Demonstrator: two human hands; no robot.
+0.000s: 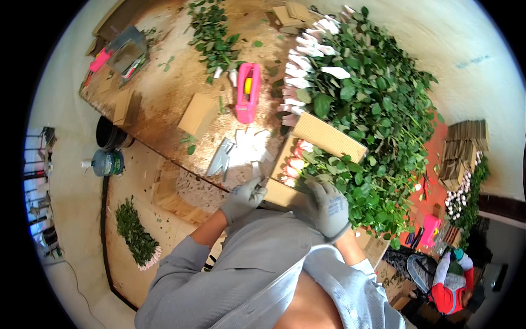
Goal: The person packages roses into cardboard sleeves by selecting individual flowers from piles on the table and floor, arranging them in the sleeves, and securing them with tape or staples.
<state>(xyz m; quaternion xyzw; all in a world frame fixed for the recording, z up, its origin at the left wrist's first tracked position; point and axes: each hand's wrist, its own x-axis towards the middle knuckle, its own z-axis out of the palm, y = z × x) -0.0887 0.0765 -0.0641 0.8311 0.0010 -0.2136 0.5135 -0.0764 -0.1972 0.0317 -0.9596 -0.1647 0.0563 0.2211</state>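
Observation:
A bunch of pink roses (292,167) lies on an opened piece of corrugated cardboard (328,133), its leafy stems (333,164) running off to the right. At the cardboard's near left corner, my left hand (246,198), in a grey glove, pinches the edge with thumb and fingers. My gloved right hand (332,207) curls over the near flap (283,194), its fingertips against the leaves just below the blooms. What lies under that palm is hidden. White paper strips (251,144) and a grey stapler (221,158) sit just beyond my left hand.
A pink tape dispenser (248,93) stands on the stained table (164,111). Many wrapped rose bunches (370,82) are piled at right. Folded cardboard (199,114) lies at left. A crate (164,185) is below the table edge. Another person (451,283) works at far right.

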